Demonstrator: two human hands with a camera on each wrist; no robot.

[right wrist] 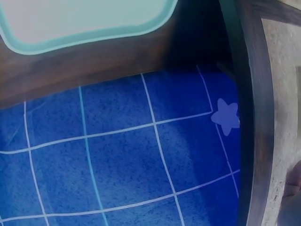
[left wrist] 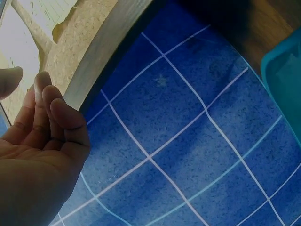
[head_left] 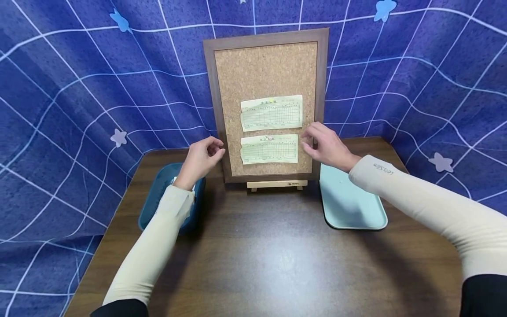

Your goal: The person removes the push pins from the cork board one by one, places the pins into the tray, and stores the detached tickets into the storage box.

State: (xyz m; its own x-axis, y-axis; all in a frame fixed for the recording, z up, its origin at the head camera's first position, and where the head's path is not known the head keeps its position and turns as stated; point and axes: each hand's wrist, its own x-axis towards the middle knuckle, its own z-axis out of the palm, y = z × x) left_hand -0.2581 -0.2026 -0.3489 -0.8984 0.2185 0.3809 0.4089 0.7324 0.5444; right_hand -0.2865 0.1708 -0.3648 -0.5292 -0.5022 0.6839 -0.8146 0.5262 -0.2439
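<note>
A brown-framed corkboard (head_left: 265, 70) leans upright at the back of the table. Two pale green printed slips hang on it: an upper slip (head_left: 273, 116) with a small yellow spot at its top, and a lower slip (head_left: 269, 153) with a small pale spot there. My left hand (head_left: 200, 159) hovers by the board's left edge, fingers loosely bent and thumb apart, with nothing in it. Beside the lower slip's right edge is my right hand (head_left: 326, 146), fingers bent and thumb apart; no object shows in it. The right wrist view catches only a bit of that hand (right wrist: 290, 202).
A small wooden stand (head_left: 277, 184) supports the board. On the left, under my forearm, sits a dark blue basket (head_left: 143, 215) with white items inside, mostly hidden. To the right lies a light turquoise tray (head_left: 356, 222). A blue gridded curtain (head_left: 99, 88) hangs behind.
</note>
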